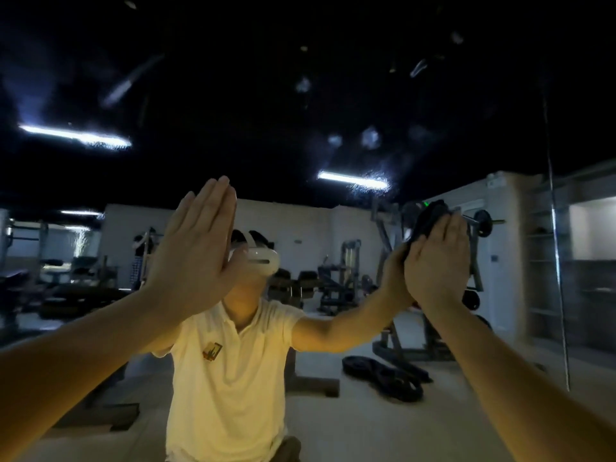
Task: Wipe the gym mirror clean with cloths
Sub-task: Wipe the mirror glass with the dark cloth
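The gym mirror [333, 95] fills the whole view and carries several whitish smudges and streaks on its upper part. My left hand [196, 241] lies flat on the glass with straight fingers and holds nothing. At the right, my right hand [436, 258] presses a dark cloth [428, 218] against the mirror with flat fingers; the cloth sticks out above my fingertips. My reflection in a pale shirt and a white headset shows between my two arms.
A vertical seam [555, 228] in the mirror runs down the right side. Reflected in the glass are weight machines, a barbell rack, black weight plates on the floor and two ceiling strip lights.
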Motion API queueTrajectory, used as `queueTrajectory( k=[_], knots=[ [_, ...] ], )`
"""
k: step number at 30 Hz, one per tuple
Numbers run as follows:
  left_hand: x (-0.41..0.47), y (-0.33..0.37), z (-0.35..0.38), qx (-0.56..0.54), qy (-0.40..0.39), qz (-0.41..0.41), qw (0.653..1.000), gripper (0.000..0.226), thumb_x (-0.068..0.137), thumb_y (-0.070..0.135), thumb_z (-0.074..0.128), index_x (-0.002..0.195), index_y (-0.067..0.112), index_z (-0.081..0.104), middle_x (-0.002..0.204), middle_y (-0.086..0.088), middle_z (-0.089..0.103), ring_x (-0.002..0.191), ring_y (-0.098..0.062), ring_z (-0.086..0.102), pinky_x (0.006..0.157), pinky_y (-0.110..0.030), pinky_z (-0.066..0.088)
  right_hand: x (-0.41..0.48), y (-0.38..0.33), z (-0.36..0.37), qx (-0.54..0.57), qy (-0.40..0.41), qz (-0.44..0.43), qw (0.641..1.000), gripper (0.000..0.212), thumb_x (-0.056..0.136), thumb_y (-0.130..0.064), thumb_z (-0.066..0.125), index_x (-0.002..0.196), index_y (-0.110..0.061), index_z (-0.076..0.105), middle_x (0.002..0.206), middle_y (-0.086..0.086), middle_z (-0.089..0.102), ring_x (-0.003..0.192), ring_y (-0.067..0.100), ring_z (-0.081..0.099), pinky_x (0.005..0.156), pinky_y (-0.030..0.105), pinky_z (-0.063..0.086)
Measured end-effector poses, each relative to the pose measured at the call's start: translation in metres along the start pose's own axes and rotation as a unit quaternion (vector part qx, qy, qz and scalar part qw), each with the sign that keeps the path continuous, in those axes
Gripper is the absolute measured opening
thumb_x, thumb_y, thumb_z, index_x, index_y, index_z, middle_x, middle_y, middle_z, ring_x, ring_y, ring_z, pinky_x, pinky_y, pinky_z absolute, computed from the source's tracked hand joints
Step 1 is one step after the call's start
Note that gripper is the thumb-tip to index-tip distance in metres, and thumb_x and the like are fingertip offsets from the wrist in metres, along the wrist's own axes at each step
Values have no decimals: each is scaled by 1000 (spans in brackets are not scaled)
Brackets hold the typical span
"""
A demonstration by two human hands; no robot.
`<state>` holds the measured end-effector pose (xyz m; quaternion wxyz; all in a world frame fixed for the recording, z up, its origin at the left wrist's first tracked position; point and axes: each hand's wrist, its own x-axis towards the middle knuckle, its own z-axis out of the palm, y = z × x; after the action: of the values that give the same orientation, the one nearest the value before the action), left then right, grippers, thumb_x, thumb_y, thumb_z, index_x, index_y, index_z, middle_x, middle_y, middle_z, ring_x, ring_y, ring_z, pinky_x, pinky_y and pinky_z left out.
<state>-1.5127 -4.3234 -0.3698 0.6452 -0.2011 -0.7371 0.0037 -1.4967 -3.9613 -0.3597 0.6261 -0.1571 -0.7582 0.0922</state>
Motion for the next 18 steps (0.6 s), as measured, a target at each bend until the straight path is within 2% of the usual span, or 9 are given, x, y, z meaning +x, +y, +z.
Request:
queueTrajectory(
  k=[2,4,5,8,9,11,12,14,18],
  knots=[
    [6,1,0,-7,10,-2,1000,79,101,46,36,162,0,19,172,-17,13,160,-28,10,130,-47,8,-1,-29,1,29,30,-33,999,60,101,-22,23,144,16,40,159,37,26,150,50,22,122,62,20],
    [12,0,-4,-10,23,-1,1000,74,101,41,33,160,-2,25,170,-18,19,159,-29,15,130,-47,11,-18,-80,-2,-15,34,-132,991,65,102,-29,14,138,11,50,159,37,26,151,51,17,125,62,10],
    [16,0,-7,-14,33,-5,999,71,101,38,31,159,-3,28,169,-19,22,158,-30,18,129,-48,13,-31,-108,-4,-24,38,-179,983,64,103,-33,19,141,9,48,161,35,24,152,50,14,126,61,7],
    [31,-6,-12,-36,73,-21,996,64,103,30,27,155,-6,37,164,-22,32,153,-35,29,126,-53,22,-60,-179,-7,42,44,-335,940,70,103,-34,37,158,5,17,168,28,5,157,41,1,128,54,6],
    [37,-8,-13,-38,84,-26,995,62,104,29,27,154,-6,38,164,-22,33,152,-35,31,125,-54,23,-61,-188,-6,57,31,-389,919,71,105,-35,37,159,3,12,169,25,2,158,37,-2,128,52,5],
    [49,-11,-13,-30,88,-33,995,61,105,29,28,155,-4,37,165,-21,32,152,-35,30,125,-54,24,-47,-179,0,14,36,-458,888,70,106,-37,35,160,0,12,170,22,2,158,34,-3,129,48,0],
    [55,-11,-11,-20,86,-35,995,62,104,31,29,155,-4,36,165,-21,31,152,-35,29,125,-53,24,-35,-164,1,-7,47,-448,893,70,105,-38,35,160,0,13,170,21,4,158,34,-1,129,48,-2],
    [67,-6,-5,10,72,-40,997,68,104,39,30,158,-3,30,168,-20,25,155,-33,22,127,-50,19,-6,-120,-1,-28,56,-369,927,69,105,-38,37,158,1,17,169,22,9,158,35,7,127,48,1],
    [81,6,13,63,51,-52,995,81,104,56,22,163,1,15,172,-18,11,160,-28,7,130,-50,11,54,-20,-9,-17,71,-197,978,63,107,-30,21,143,16,43,154,34,37,147,46,35,122,58,27]
  ],
)
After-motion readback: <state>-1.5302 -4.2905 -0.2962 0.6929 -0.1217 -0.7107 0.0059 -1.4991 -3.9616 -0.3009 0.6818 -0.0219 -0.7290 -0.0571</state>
